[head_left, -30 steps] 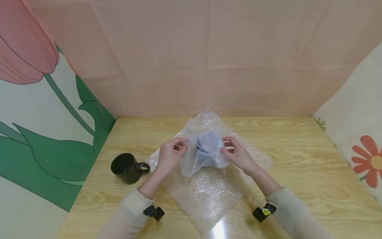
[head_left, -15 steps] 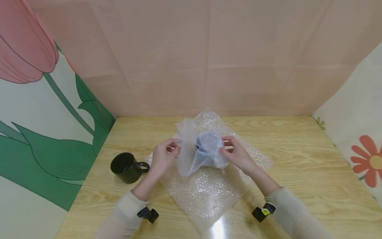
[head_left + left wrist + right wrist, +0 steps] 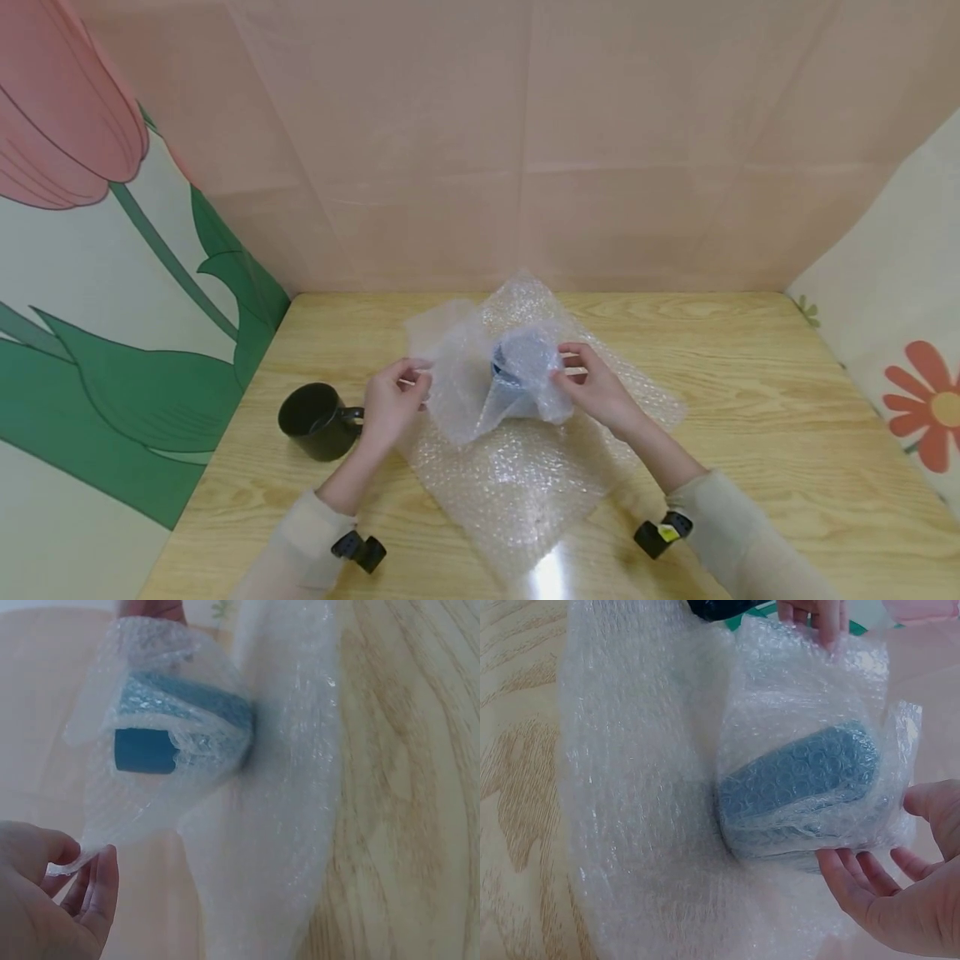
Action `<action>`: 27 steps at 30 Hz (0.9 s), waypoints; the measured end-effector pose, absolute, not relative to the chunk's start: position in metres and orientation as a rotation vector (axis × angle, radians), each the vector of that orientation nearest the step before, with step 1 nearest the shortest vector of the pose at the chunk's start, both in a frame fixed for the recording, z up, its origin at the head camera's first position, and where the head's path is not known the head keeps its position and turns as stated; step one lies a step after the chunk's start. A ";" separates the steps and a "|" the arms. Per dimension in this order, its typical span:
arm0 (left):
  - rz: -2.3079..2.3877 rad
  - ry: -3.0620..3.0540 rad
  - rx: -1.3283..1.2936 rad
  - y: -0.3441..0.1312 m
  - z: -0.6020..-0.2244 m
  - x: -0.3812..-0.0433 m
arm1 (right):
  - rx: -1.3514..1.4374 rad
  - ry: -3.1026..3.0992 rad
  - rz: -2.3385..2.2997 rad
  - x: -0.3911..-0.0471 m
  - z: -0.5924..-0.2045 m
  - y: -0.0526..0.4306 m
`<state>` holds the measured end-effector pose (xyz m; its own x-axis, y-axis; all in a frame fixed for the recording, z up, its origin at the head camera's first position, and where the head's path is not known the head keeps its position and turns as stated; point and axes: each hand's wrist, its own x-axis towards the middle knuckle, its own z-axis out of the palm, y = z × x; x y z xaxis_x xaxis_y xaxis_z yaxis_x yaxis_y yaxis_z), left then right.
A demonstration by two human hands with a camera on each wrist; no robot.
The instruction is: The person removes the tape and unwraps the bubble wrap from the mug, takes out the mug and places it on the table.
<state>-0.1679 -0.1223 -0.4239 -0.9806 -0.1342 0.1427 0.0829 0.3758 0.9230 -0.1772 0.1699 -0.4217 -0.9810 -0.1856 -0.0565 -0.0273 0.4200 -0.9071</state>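
Note:
A blue cup-like object [image 3: 146, 752] stands on a flat sheet of bubble wrap, mostly covered by folded-up flaps of it. Part of its blue surface shows through a gap on the left side. My left hand [image 3: 393, 400] pinches the edge of a loose bubble wrap flap [image 3: 456, 392] between thumb and fingers, pulled out to the left. On the other side, my right hand [image 3: 596, 387] holds the gathered bubble wrap against the object, thumb and fingertips at the wrap's edge [image 3: 900, 817].
A black mug [image 3: 318, 423] stands upright at the left, its handle right by my left wrist. The bubble wrap sheet [image 3: 517, 475] lies diagonally on the wooden table [image 3: 757, 400]. A pink backdrop [image 3: 517, 150] rises behind the table's far edge.
My left hand has moved left, drawing the bubble wrap flap outward and spreading it away from the blue object. My right hand has stayed in place.

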 end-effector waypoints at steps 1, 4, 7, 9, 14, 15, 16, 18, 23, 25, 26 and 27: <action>-1.662 -2.436 0.056 -0.123 -0.425 -0.168 | -0.189 2.520 -1.604 -0.177 -0.422 0.170; -1.683 -2.429 0.086 -0.126 -0.428 -0.167 | -0.190 2.523 -1.601 -0.177 -0.423 0.170; -1.693 -2.423 0.119 -0.128 -0.431 -0.167 | -0.187 2.522 -1.598 -0.178 -0.424 0.171; -1.683 -2.425 0.144 -0.130 -0.433 -0.168 | -0.183 2.525 -1.599 -0.178 -0.424 0.170; -1.605 -2.452 0.189 -0.133 -0.437 -0.168 | -0.185 2.533 -1.597 -0.178 -0.423 0.169; -1.594 -2.456 0.193 -0.133 -0.438 -0.168 | -0.186 2.534 -1.595 -0.178 -0.423 0.169; -1.585 -2.461 0.200 -0.133 -0.438 -0.168 | -0.187 2.534 -1.595 -0.178 -0.423 0.168; -1.575 -2.465 0.214 -0.134 -0.439 -0.168 | -0.182 2.533 -1.597 -0.178 -0.423 0.168; -1.546 -2.485 0.233 -0.136 -0.442 -0.168 | -0.195 2.535 -1.605 -0.178 -0.424 0.168; -1.524 -2.496 0.231 -0.137 -0.443 -0.168 | -0.199 2.537 -1.608 -0.178 -0.424 0.168; -1.516 -2.501 0.230 -0.138 -0.443 -0.168 | -0.199 2.537 -1.609 -0.178 -0.424 0.168; -1.509 -2.505 0.232 -0.138 -0.443 -0.168 | -0.199 2.537 -1.610 -0.178 -0.425 0.168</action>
<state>-0.1679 -0.1376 -0.4428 -0.9661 -0.2399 0.0958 -0.0275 0.4643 0.8852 -0.1779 0.1683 -0.4246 -0.9829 -0.1801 -0.0385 -0.0418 0.4219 -0.9057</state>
